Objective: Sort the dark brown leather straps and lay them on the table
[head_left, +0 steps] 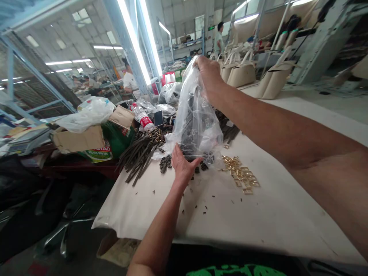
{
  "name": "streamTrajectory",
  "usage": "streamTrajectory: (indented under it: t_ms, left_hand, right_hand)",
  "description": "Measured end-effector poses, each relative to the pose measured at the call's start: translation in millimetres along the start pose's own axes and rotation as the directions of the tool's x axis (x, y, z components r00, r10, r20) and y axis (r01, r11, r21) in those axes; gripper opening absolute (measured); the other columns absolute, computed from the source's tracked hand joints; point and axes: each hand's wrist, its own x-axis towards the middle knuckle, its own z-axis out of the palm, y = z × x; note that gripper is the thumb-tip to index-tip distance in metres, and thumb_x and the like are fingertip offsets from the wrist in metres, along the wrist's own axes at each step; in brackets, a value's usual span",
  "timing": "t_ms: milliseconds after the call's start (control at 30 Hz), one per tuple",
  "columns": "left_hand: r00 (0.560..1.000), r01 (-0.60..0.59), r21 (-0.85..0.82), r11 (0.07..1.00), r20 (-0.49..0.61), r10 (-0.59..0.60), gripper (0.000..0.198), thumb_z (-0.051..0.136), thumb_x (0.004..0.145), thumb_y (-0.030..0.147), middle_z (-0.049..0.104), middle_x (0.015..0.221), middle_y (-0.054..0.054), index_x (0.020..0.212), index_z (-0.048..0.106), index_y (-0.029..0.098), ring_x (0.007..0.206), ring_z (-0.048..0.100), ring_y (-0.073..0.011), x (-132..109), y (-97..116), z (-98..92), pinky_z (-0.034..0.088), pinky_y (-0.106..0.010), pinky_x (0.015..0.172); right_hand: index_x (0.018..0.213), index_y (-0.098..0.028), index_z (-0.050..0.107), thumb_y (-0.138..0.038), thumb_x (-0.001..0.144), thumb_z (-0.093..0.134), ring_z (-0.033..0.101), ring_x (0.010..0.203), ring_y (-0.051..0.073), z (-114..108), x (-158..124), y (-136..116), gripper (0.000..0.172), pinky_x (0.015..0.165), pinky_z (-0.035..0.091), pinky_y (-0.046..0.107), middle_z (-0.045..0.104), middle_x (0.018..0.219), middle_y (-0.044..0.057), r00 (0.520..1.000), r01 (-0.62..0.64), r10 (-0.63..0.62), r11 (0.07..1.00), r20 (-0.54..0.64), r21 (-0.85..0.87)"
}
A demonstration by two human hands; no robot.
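Note:
My right hand (209, 76) grips the top of a clear plastic bag (195, 115) and holds it up above the white table (258, 214). Dark strap pieces fill the bag. My left hand (182, 166) cups the bag's bottom, its fingers closed on the plastic near the table surface. Small dark loops (165, 163) lie just left of that hand. A scatter of gold metal buckles (243, 176) lies to the right of the bag.
A pile of dark leather straps (140, 153) lies at the table's left edge. Beyond it are cardboard boxes (83, 140), a water bottle (143, 119) and more plastic bags. Beige handbags (273, 80) stand at the back right. Other people work in the distance. An office chair (63, 230) stands at lower left.

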Motion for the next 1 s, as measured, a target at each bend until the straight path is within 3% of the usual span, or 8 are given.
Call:
streamTrajectory:
  t_ms: [100, 267, 500, 600, 700, 800, 867, 1000]
  left_hand:
    - [1.000, 0.024, 0.010, 1.000, -0.010, -0.024, 0.113, 0.078, 0.066, 0.052, 0.029, 0.158, -0.021, 0.153, 0.016, 0.014, 0.148, 0.025, -0.0327, 4.6, 5.7, -2.4, 0.021, -0.048, 0.120]
    - [0.997, 0.020, -0.016, 1.000, -0.077, -0.021, 0.114, 0.078, 0.066, 0.045, 0.030, 0.157, -0.020, 0.154, 0.011, 0.014, 0.147, 0.027, -0.0318, 14.9, 8.6, 2.9, 0.025, -0.046, 0.119]
    - [0.986, 0.150, 0.049, 0.988, -0.079, -0.146, 0.114, 0.080, 0.064, 0.038, 0.048, 0.143, -0.018, 0.154, 0.012, 0.016, 0.135, 0.045, -0.0322, 35.0, 6.3, 15.4, 0.034, -0.045, 0.111]
    - [0.988, 0.133, 0.104, 0.986, -0.088, -0.124, 0.099, 0.080, 0.064, 0.040, 0.053, 0.138, -0.017, 0.147, 0.031, 0.018, 0.129, 0.049, -0.0332, 47.4, 7.2, 13.8, 0.038, -0.043, 0.106]
    - [0.994, 0.082, 0.107, 0.991, -0.075, -0.074, 0.058, 0.074, 0.071, 0.042, 0.066, 0.119, -0.013, 0.122, 0.058, 0.019, 0.115, 0.059, -0.0311, 60.4, 7.2, 10.3, 0.044, -0.039, 0.097]
    - [0.995, 0.047, 0.012, 0.999, -0.085, -0.046, 0.034, 0.072, 0.072, 0.039, 0.071, 0.099, -0.008, 0.100, 0.065, 0.021, 0.098, 0.065, -0.0268, 70.5, 3.3, 8.3, 0.047, -0.034, 0.086]
    - [0.992, 0.019, -0.149, 0.989, -0.117, -0.037, 0.027, 0.073, 0.069, 0.034, 0.072, 0.092, -0.005, 0.093, 0.067, 0.022, 0.090, 0.066, -0.0235, 74.9, -1.4, 8.5, 0.048, -0.030, 0.080]
    - [0.979, -0.019, -0.484, 0.875, -0.186, -0.082, 0.021, 0.070, 0.068, 0.029, 0.073, 0.081, -0.002, 0.087, 0.070, 0.019, 0.076, 0.064, -0.0182, 81.5, -8.5, 11.4, 0.048, -0.027, 0.072]
  right_hand:
    - [0.057, -0.020, 0.039, -0.008, 0.087, 0.042, 0.033, 0.044, 0.007, 4.3, -2.1, -2.9, 0.032, 0.043, 0.030, 0.018, 0.030, 0.046, -0.009, 0.994, 0.109, -0.103, 0.985, -0.045, 0.134]
    - [0.050, -0.020, 0.042, -0.006, 0.084, 0.045, 0.030, 0.042, 0.007, 12.2, -10.3, -12.1, 0.036, 0.041, 0.026, 0.021, 0.031, 0.042, -0.009, 0.987, 0.162, -0.163, 0.960, -0.015, 0.229]
    - [0.051, -0.023, 0.043, -0.008, 0.084, 0.046, 0.029, 0.046, 0.010, 4.6, -8.3, 3.5, 0.037, 0.042, 0.026, 0.023, 0.034, 0.042, -0.008, 0.998, 0.057, -0.056, 0.978, -0.012, 0.202]
    - [0.053, -0.023, 0.042, -0.010, 0.083, 0.049, 0.032, 0.047, 0.010, -0.5, -2.1, 7.8, 0.034, 0.044, 0.029, 0.022, 0.034, 0.044, -0.008, 0.999, 0.053, -0.049, 0.979, -0.024, 0.198]
    - [0.054, -0.022, 0.042, -0.011, 0.085, 0.049, 0.037, 0.046, 0.009, -2.5, 5.0, 6.6, 0.033, 0.048, 0.036, 0.022, 0.036, 0.046, -0.008, 0.997, 0.073, -0.074, 0.978, 0.000, 0.197]
    - [0.053, -0.020, 0.044, -0.007, 0.086, 0.046, 0.037, 0.045, 0.008, -6.0, 11.0, 3.8, 0.036, 0.047, 0.035, 0.021, 0.036, 0.044, -0.009, 0.995, 0.103, -0.098, 0.971, -0.035, 0.217]
    - [0.051, -0.019, 0.043, -0.004, 0.087, 0.044, 0.035, 0.043, 0.007, -10.2, 13.2, 1.8, 0.040, 0.045, 0.033, 0.020, 0.033, 0.042, -0.009, 0.990, 0.130, -0.111, 0.960, -0.090, 0.246]
    - [0.048, -0.019, 0.039, -0.001, 0.087, 0.044, 0.031, 0.042, 0.006, -17.3, 12.3, -3.9, 0.044, 0.042, 0.031, 0.019, 0.029, 0.040, -0.010, 0.982, 0.168, -0.136, 0.942, -0.128, 0.292]
